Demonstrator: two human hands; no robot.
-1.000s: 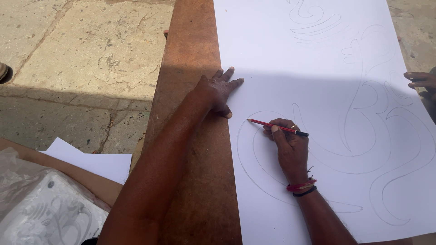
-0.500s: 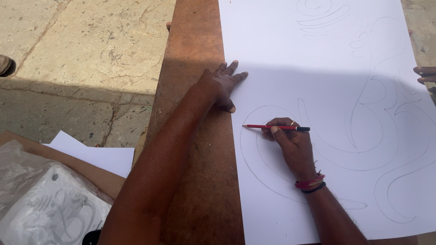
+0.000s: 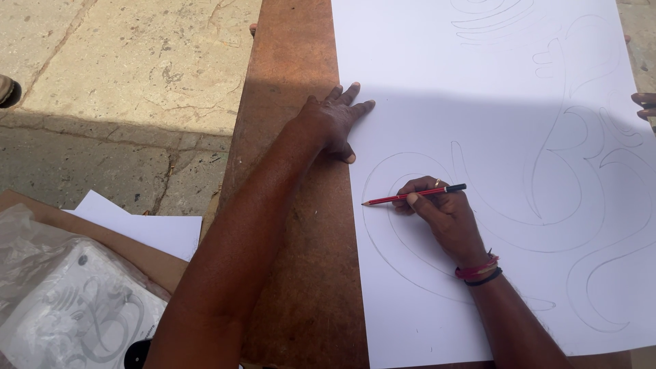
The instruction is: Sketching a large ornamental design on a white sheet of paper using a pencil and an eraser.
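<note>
Right hand [image 3: 444, 215] drawing with a red pencil [image 3: 413, 195] on a large white sheet of paper [image 3: 437, 89] laid over a brown wooden worktop [image 3: 287, 102].

The right hand's grip is closed around the red pencil with a black end, which lies nearly level, its tip touching a curved pencil outline at the sheet's left part. A red and black bracelet [image 3: 478, 270] circles that wrist. The left hand [image 3: 335, 123] rests flat with fingers spread, its grip open, pressing the sheet's left edge where paper meets worktop. Another person's fingertips [image 3: 644, 104] touch the sheet's right edge. Lower left, a printed reference drawing in clear plastic [image 3: 68, 307] lies on brown cardboard, beside a smaller white sheet [image 3: 147, 229], above the stone floor [image 3: 123, 82].
</note>
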